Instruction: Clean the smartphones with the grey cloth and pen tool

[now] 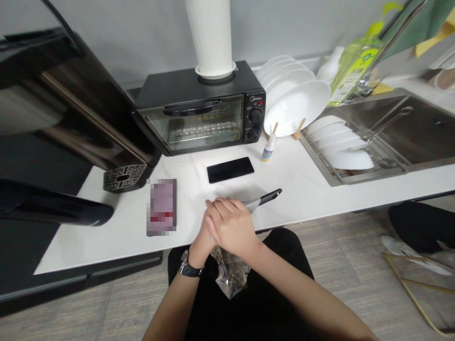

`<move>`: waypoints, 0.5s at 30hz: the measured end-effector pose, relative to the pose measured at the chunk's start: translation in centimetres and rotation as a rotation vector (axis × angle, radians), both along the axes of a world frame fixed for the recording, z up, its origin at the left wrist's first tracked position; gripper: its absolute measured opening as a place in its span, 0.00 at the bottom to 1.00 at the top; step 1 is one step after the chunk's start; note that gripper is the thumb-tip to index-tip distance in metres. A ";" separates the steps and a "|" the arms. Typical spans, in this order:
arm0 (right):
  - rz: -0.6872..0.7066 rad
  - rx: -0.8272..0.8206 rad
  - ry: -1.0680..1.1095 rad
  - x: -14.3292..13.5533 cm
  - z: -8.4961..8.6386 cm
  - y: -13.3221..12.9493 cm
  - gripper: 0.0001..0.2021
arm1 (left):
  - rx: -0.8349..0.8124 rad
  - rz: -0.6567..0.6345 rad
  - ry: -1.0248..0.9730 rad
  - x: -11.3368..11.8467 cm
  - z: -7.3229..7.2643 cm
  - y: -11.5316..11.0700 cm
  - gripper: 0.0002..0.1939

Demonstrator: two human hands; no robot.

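At a white counter (302,201), before an oven (194,125) marked "Midea," a right hand (235,228) folds over the left hand (204,233).
Right fingers close around the left; whether either hand grips the black-handled utensil (270,196), its grey end partly behind them, cannot be told. Fingertips are best kept clear of that end. The small bottle's (268,149) label is unreadable.

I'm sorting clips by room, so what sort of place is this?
Most likely a kitchen or pantry: a toaster oven stands on the white counter, beside racked white plates, with a metal sink further right.
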State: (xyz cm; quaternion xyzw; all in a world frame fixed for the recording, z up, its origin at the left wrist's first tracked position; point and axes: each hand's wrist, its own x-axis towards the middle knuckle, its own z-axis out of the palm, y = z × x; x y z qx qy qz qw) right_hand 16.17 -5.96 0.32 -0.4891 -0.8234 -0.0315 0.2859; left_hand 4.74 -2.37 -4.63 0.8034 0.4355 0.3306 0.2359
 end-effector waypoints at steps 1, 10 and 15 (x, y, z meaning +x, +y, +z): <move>0.004 0.005 -0.012 1.0 -0.1 0.0 0.21 | -0.008 -0.016 0.000 0.0 0.2 0.0 0.17; -0.300 0.020 0.036 12.2 -0.4 1.6 0.20 | -0.135 -0.161 -0.072 0.9 1.3 0.0 0.10; -0.116 0.015 0.067 2.4 -0.4 0.5 0.16 | -0.002 -0.016 -0.022 0.3 -0.1 0.0 0.14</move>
